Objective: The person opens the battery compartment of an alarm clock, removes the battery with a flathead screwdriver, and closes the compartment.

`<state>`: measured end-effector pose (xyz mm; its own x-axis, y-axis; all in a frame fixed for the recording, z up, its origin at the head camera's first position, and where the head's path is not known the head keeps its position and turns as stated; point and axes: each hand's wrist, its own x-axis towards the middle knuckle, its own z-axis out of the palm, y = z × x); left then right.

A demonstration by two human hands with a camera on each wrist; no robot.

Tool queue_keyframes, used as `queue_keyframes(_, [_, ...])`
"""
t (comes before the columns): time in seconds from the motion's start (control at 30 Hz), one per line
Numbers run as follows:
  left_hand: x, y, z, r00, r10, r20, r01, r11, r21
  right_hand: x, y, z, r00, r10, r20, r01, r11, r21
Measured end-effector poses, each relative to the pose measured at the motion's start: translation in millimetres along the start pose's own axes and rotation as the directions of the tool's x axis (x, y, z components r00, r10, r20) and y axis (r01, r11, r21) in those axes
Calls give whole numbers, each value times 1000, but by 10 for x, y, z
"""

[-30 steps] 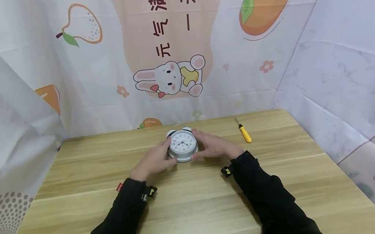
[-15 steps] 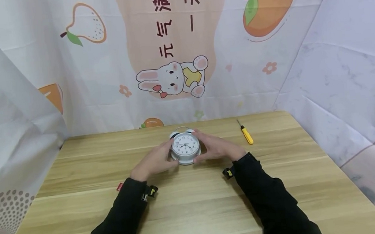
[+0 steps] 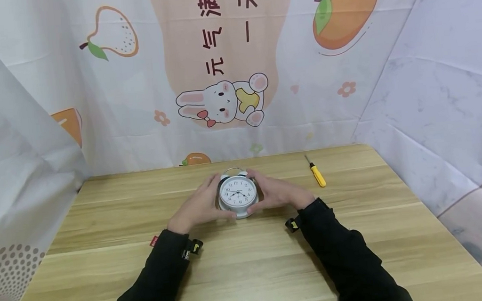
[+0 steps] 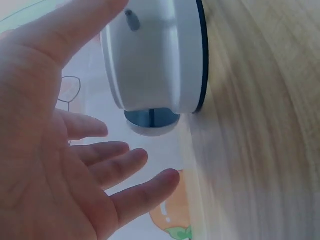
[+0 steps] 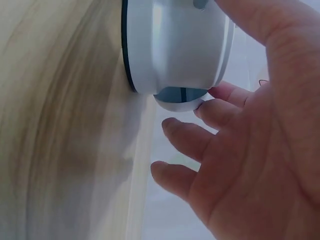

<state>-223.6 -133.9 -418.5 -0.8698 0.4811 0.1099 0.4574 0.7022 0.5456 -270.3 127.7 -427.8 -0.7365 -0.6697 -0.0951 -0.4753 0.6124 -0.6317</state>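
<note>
Clock [image 3: 238,192] between left grip [image 3: 200,203], right grip [image 3: 277,191]; table edge [image 3: 275,156] behind, screwdriver [image 3: 317,174] well apart.

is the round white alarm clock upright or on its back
On its back: the clock faces up, its black rear rim toward the wooden table in both wrist views.

A white curtain [image 3: 123,108] hangs at the far side, printed with orange fruit [image 3: 347,12], dark red characters [image 3: 212,37] and a sideways rabbit [image 3: 224,102]. Creased pale cloth [image 3: 23,139] drapes the left, grey-dotted lower down; grey-veined cloth [image 3: 443,75] covers the right. Soft light lies on the wood-grained tabletop [image 3: 242,278].
</note>
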Motion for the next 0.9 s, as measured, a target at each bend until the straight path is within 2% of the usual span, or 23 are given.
queue_keyframes(0.2, [7, -46, 22, 999, -6, 37, 9, 997, -77, -1, -19, -8, 999, -35, 25, 35, 999, -13])
queue_keyframes(0.47, [19, -85, 47, 997, 10, 75, -1, 993, -121, -18, -61, -31, 996, 0, 94, 6, 998, -68])
queue_keyframes(0.7, [-6, -88, 49, 993, -54, 103, 66, 991, -117, -27, -88, -27, 995, 13, 98, -6, 998, -69])
queue_keyframes(0.9, [-10, -83, 64, 993, -56, 105, 68, 991, -118, -33, -104, -28, 994, 22, 103, -14, 997, -75])
